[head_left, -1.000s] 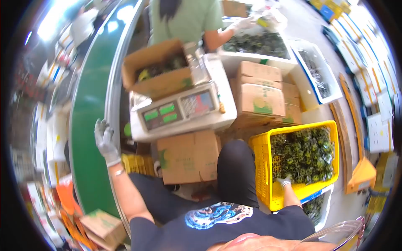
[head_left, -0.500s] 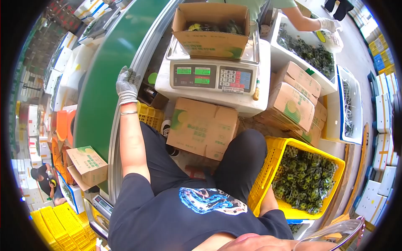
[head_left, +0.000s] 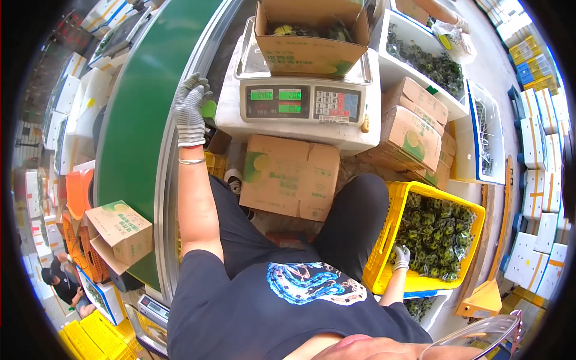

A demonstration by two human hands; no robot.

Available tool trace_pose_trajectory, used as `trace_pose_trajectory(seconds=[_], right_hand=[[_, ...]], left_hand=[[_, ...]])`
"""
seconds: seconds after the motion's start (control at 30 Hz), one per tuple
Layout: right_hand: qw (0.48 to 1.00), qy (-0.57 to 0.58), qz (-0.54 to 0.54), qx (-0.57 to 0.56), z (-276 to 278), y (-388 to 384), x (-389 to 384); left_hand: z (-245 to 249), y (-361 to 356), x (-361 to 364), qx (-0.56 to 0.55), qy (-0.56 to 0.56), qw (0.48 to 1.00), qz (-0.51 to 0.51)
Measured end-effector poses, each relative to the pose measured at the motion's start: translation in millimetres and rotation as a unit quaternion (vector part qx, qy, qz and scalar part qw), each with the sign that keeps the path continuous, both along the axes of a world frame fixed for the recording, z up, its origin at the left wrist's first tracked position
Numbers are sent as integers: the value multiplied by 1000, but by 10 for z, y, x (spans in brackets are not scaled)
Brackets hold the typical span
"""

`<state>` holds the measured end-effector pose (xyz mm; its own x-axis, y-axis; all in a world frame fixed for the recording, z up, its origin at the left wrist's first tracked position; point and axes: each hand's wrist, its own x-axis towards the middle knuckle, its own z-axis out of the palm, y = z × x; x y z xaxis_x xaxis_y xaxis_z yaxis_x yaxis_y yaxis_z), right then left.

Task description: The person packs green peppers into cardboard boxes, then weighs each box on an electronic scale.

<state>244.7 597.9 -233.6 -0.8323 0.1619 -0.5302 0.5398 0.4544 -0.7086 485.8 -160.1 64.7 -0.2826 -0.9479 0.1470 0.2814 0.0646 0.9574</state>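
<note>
My left hand (head_left: 192, 111), in a striped grey glove, rests at the metal rail (head_left: 211, 51) of the green conveyor belt (head_left: 141, 120), fingers stretched out and holding nothing. A round green object (head_left: 208, 108) shows beside its fingers. My right hand (head_left: 401, 258), also gloved, reaches into the near left corner of a yellow crate (head_left: 384, 240). Its fingers are extended against clear bags of dark green, knobbly produce (head_left: 435, 237). Ahead, a digital scale (head_left: 303, 103) with lit green displays carries an open cardboard box (head_left: 312, 57) with some bagged produce inside.
A carton (head_left: 290, 177) stands between my knees. Folded cartons (head_left: 414, 135) are stacked right of the scale. White foam boxes (head_left: 396, 66) of produce stand beyond, where another person's arm (head_left: 441, 11) holds a bag. A small carton (head_left: 120, 231) sits on the belt.
My left hand has moved slightly forward along the rail. My right hand, hidden before, now shows inside the yellow crate. The other person's arm has shifted toward the top edge.
</note>
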Motion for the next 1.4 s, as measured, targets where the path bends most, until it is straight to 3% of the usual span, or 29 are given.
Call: trace_pose_trajectory(seconds=[0.1, 0.17, 0.2, 0.23, 0.27, 0.33, 0.37, 0.4, 0.43, 0.47, 0.53, 0.57, 0.6, 0.63, 0.67, 0.8, 0.83, 0.93, 1.03, 1.1, 1.2, 1.3, 1.4], right_hand=[[1000, -2, -9, 24, 216, -133, -59], [999, -21, -17, 35, 1017, -759, 75], [993, 55, 49, 89, 248, -189, -77], [992, 6, 39, 117, 286, -273, -74], [967, 52, 144, 204, 183, -95, -138], [937, 58, 261, 226, 533, -308, -162], [889, 70, 339, 299, 387, -233, -251], [890, 86, 304, 328, 221, -173, -217], [889, 96, 318, 316, 151, -80, -175], [907, 13, 316, 279, 478, -206, -104], [848, -200, 390, 299, 686, -391, -150], [815, -207, 451, 300, 569, -338, -77], [774, -205, 513, 310, 531, -246, -118], [777, -211, 488, 336, 451, -222, -145], [778, -219, 466, 360, 356, -196, -161], [806, -251, 398, 359, -41, -66, -484], [784, -252, 423, 377, -454, 16, -523], [868, -319, 202, 322, -585, -55, -407], [893, -370, -29, 255, -564, -190, -386], [893, -368, 65, 252, -452, -220, -272], [903, -325, 15, 281, -316, -377, -231], [900, -316, 146, 263, -469, -350, -244], [884, -333, 239, 226, -24, -498, -433]], left_hand=[[98, 111, -94, -31, -23, 999, -1], [159, 110, -166, -75, -39, 996, -4], [179, 133, -229, -95, -48, 994, -13], [285, 190, -314, -155, -56, 986, -14], [444, 254, -411, -222, -110, 969, 9], [672, 356, -643, -348, -161, 923, 34], [729, 449, -861, -345, -217, 913, 25], [834, 577, -1020, -248, -130, 959, -42], [797, 475, -999, -337, -221, 914, -37], [861, 583, -1064, -440, -275, 854, 21], [793, 531, -1044, -183, -113, 973, -85], [645, 350, -888, -410, -219, 884, -54], [423, 222, -758, -607, -291, 740, -6], [395, 372, -737, -419, -243, 875, -20], [373, 528, -692, -207, -192, 959, -33], [-21, 327, -14, -126, -233, 964, 4], [-30, 310, 100, -113, -234, 965, 15], [-116, 263, 439, -50, -217, 974, 47], [-254, 54, 607, 54, -165, 982, 70], [-358, -34, 692, 28, -202, 978, 30], [-345, 68, 614, 42, -208, 977, -5], [-350, 206, 433, 83, -190, 978, -11], [-338, 221, 373, 84, -200, 976, -28]])
